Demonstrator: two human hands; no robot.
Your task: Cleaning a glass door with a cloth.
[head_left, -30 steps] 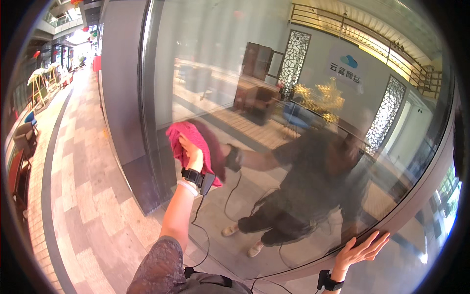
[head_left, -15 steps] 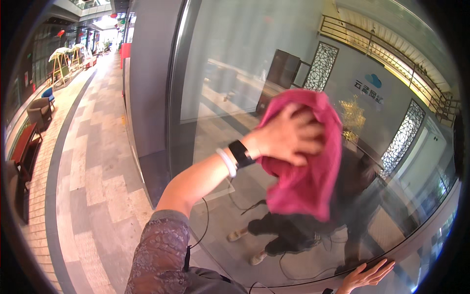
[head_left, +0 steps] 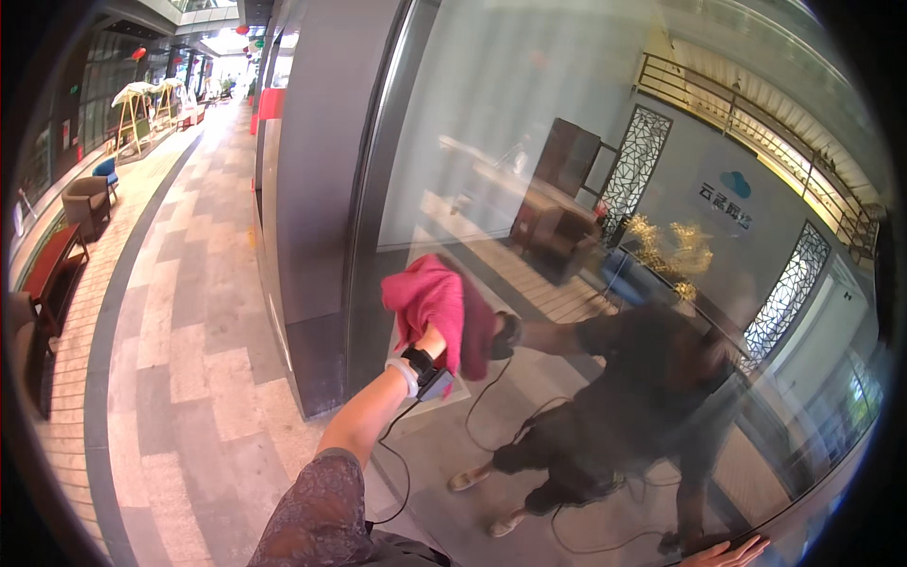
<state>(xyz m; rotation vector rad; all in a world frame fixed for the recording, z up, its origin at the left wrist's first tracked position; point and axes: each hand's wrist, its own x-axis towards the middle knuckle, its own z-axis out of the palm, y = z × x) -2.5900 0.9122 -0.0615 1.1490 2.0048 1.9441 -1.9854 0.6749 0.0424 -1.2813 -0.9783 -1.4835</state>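
Observation:
A crumpled pink cloth (head_left: 425, 298) is up against the large glass pane (head_left: 491, 104), towards its left side. My left hand (head_left: 432, 339) has hold of the cloth, whose folds cover nearly all the fingers. A black band and a pale bracelet circle that wrist, and a small dark device with a cable sits there too. Low at the right, my right hand (head_left: 732, 552) lies with its fingers stretched out along the pane's lower frame, cut by the picture's edge; it holds nothing.
A grey pillar (head_left: 326, 170) borders the pane on its left. Beyond it runs a tiled walkway (head_left: 179, 378) with a brown armchair (head_left: 87, 203) and a red-brown bench (head_left: 55, 269). My dark reflection, a lounge and yellow flowers (head_left: 671, 248) show in the glass.
My left hand has swept the cloth left and slightly down across the glass, and its spread fingers are now covered by folds. The right hand sits lower in view.

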